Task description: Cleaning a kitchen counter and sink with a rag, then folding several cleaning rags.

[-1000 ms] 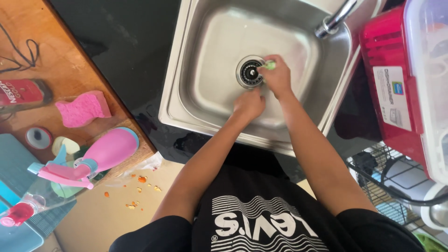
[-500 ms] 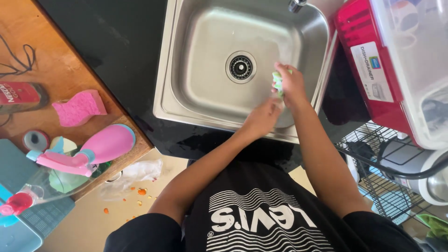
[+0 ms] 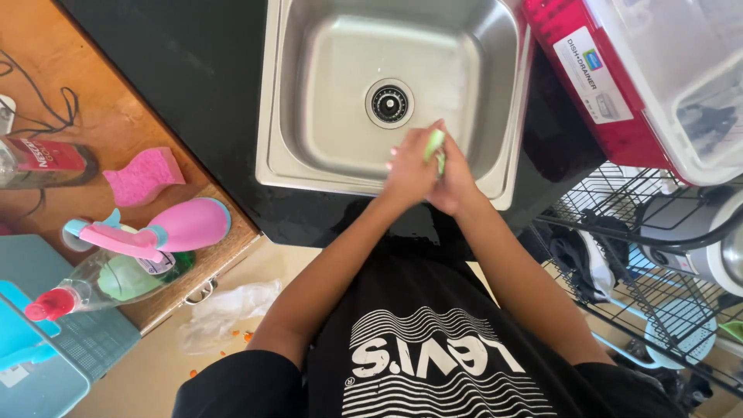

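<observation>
Both my hands meet over the near side of a stainless steel sink (image 3: 309, 93), just in front of its round drain (image 3: 389, 103). A small light green piece (image 3: 435, 143), maybe a sponge or soap, is pressed between them. My left hand (image 3: 409, 174) closes on it from the left and my right hand (image 3: 458, 184) from the right. Only the piece's top end shows above my fingers.
The sink sits in a black counter (image 3: 193, 70). On the wooden surface at left lie a pink sponge (image 3: 143, 176), a pink spray bottle (image 3: 166, 231) and a clear bottle with a red cap (image 3: 93, 288). A red box (image 3: 596, 85) and a wire rack (image 3: 658, 286) stand at right.
My hands pulled back from the drain toward the sink's near edge. The green piece, first held in my right hand alone, is now clasped between both hands.
</observation>
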